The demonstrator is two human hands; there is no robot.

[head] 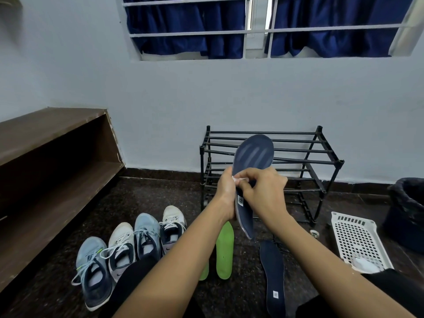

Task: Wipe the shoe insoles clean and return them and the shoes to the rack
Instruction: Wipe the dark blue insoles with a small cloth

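1. Navy insole [253, 152] is standing upright before the rack [321, 161], toe above both hands.
2. Left hand [226, 191] is gripping its edge at mid-length.
3. Right hand [263, 189] is pinching a white wipe [239, 179] against it.

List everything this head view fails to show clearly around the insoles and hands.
In the head view:
- white wipe: only a sliver shows, pinched by the right hand.
- held navy insole: middle covered by both hands; the left hand grips it.
- one green insole: mostly behind the left forearm.
- floor navy insole: label too small to read, end cut by the bottom edge.
- bin: cut off by the right edge.
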